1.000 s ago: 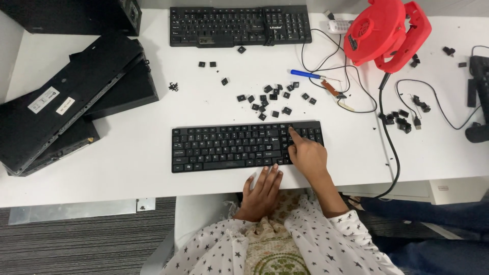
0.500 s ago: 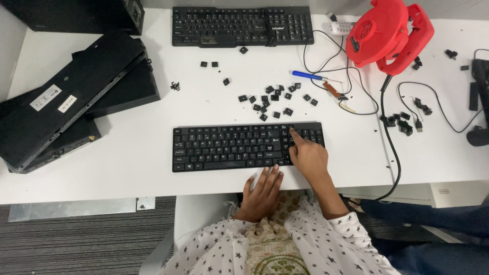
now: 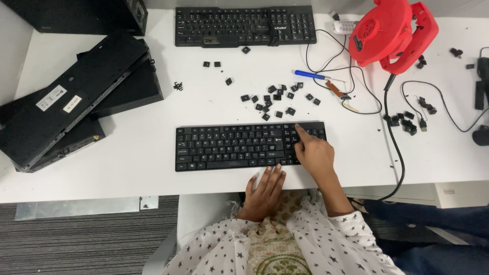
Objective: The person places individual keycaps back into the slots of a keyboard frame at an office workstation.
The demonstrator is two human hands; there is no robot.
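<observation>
Pressing with one finger of the right hand, a key is pushed into the keyboard at mid frame; the left hand lies flat and open, nothing held. A loose key is likely needed next.

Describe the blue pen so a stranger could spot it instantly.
Start at the big red blower on the white table's far right side. Just left of it, among thin black cables, lies the blue pen. It is the only blue item, slim and long, unlike the small black loose keycaps scattered nearby.
</observation>
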